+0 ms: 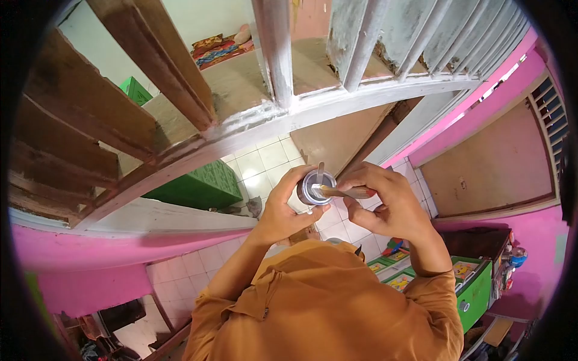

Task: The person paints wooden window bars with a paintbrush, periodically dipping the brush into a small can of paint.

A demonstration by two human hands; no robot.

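Note:
My left hand (278, 210) is wrapped round a small open paint can (303, 194) in front of my chest. White paint marks one of its fingers. A flat stick (320, 172) stands up out of the can at the far side of its rim. My right hand (388, 201) is closed on the handle of a paintbrush (352, 192). The brush tilts into the can's mouth, its tip over the grey-looking inside. Above the can runs a wooden rail (337, 105) with white, streaky paint, carrying upright slats.
Bare brown slats (159, 66) stand at the left, and white-painted slats (364, 45) at the right. Beyond the rail sits a green box-like piece (205, 188). A green drawer unit (472, 301) is at lower right, near a brown door (494, 165) in a pink wall.

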